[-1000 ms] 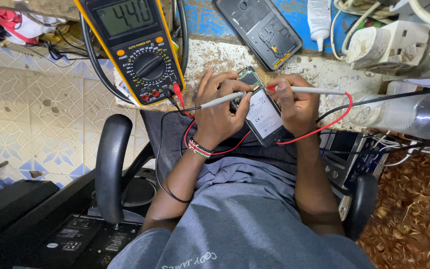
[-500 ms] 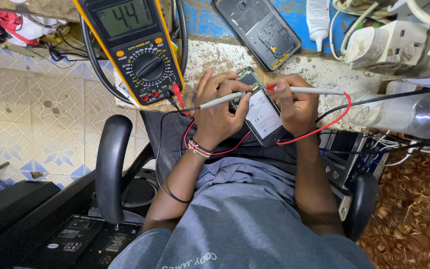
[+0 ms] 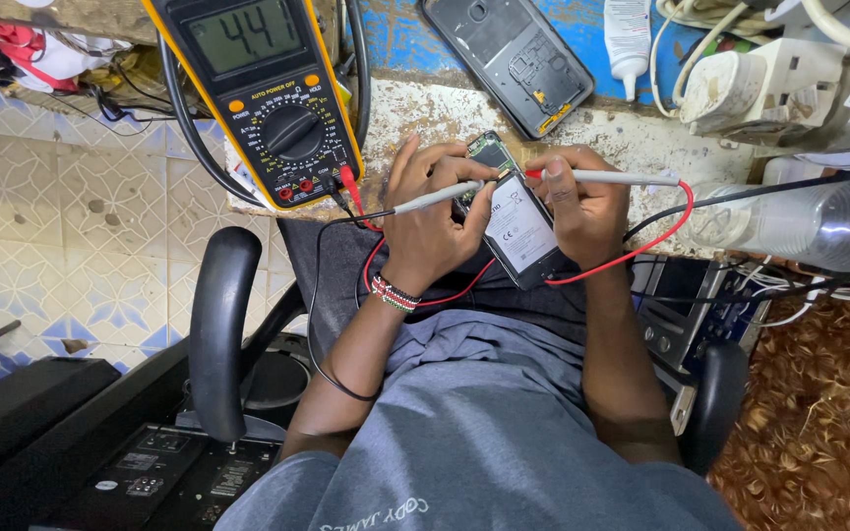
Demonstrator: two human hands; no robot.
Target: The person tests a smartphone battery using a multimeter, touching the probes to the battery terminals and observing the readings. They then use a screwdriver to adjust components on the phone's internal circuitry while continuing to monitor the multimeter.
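My left hand [image 3: 435,231] pinches the black-lead probe [image 3: 437,197], my right hand [image 3: 587,211] the red-lead probe [image 3: 607,177]; both tips meet the phone [image 3: 518,231] held at the bench [image 3: 632,133] edge. The meter [image 3: 263,93] crowds my left, a bottle [image 3: 799,226] my right.

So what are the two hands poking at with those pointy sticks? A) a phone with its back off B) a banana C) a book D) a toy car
A: the left hand and the right hand each hold a thin probe, and both tips meet at the top of the opened phone held between them.
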